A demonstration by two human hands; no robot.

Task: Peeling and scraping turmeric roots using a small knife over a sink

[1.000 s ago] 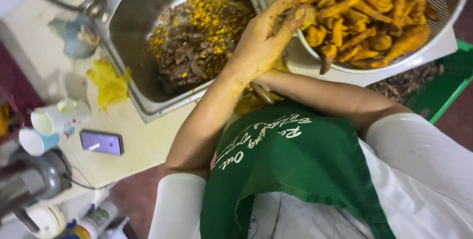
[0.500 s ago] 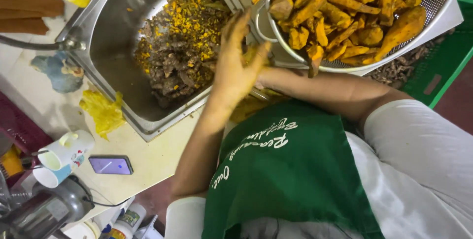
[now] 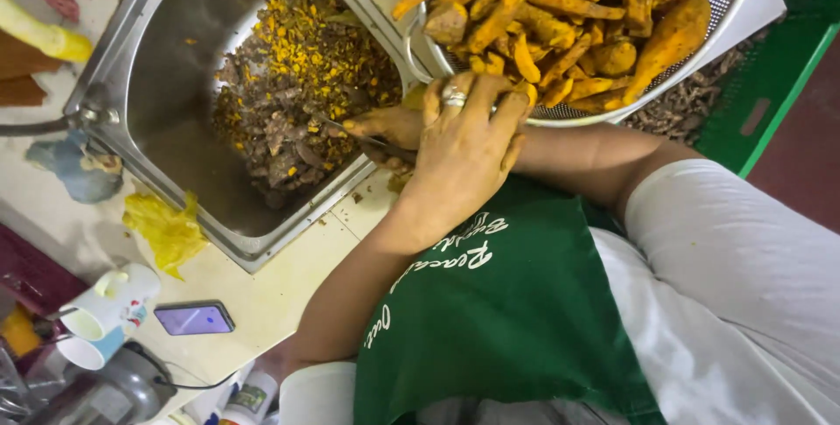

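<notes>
A small knife is gripped in the right hand, blade over the steel sink, just beside a metal colander. The left hand, wearing a ring, lies across the right, fingers curled at the colander rim; what it clasps cannot be told. Knobbly peeled orange roots fill the colander; flaky brown and yellow peelings fill the sink. Half a second earlier, the left hand was raised, fingers spread, at the colander rim.
</notes>
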